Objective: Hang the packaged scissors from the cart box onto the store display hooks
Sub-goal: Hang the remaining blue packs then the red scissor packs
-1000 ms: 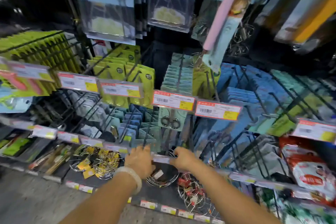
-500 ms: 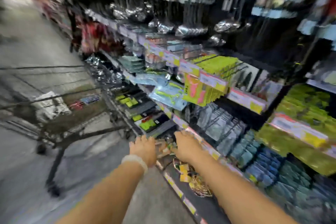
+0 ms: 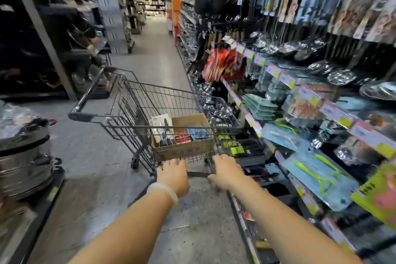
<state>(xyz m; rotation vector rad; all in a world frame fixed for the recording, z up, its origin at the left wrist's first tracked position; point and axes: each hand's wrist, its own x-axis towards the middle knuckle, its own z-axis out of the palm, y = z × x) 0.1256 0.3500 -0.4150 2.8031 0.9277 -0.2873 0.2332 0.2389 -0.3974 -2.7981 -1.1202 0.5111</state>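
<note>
Head view: packaged scissors (image 3: 164, 133), dark handles on white card, stand at the left end of the brown cardboard box (image 3: 184, 149) in the wire cart (image 3: 150, 100). Left hand (image 3: 173, 174) and right hand (image 3: 227, 170) reach toward the cart's near edge, both grips open, holding nothing.
</note>
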